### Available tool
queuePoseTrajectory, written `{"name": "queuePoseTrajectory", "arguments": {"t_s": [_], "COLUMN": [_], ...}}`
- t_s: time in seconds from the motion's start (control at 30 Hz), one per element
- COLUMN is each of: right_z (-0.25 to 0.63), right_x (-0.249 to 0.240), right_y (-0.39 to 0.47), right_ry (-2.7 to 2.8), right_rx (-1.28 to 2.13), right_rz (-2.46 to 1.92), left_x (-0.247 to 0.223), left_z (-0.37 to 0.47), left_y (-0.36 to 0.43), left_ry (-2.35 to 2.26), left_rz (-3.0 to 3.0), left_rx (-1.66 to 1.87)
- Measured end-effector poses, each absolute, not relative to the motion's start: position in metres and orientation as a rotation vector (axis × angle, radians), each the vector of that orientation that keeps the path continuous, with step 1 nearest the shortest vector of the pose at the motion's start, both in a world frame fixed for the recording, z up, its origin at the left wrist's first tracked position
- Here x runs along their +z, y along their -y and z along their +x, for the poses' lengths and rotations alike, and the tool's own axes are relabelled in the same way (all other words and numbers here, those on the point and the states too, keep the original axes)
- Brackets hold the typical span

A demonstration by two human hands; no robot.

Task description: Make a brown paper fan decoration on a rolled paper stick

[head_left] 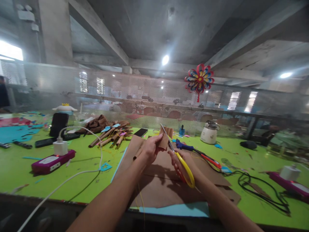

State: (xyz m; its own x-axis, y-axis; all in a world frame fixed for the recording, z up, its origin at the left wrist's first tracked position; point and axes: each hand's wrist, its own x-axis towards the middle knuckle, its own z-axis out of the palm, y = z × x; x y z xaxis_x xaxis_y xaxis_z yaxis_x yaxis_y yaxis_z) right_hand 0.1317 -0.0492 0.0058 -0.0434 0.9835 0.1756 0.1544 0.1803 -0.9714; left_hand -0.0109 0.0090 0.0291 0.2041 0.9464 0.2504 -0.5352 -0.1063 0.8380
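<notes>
Green desk (29, 180) lay under brown card sheets (159, 183); my left hand (151, 149) pinched a folded cardboard piece (165, 139), my right hand (181, 162) gripped yellow-handled scissors (180, 159), blades open.

Kettle (209, 132) stands right of the paper rolls (111, 134), on table (21, 174).
</notes>
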Motion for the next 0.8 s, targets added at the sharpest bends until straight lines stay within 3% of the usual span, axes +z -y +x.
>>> {"name": "queuePoseTrajectory", "arguments": {"t_s": [0.47, 0.8], "right_z": [0.131, 0.157], "right_x": [0.005, 0.0], "right_y": [0.057, 0.025], "right_ry": [1.429, 1.72], "right_rx": [0.902, 0.319], "right_rz": [-1.159, -1.415], "left_x": [0.028, 0.03], "left_z": [-0.009, -0.01], "left_y": [-0.007, 0.0], "left_ry": [-0.507, -0.582], "left_rz": [1.11, 1.249], "left_rx": [1.331, 1.297]}}
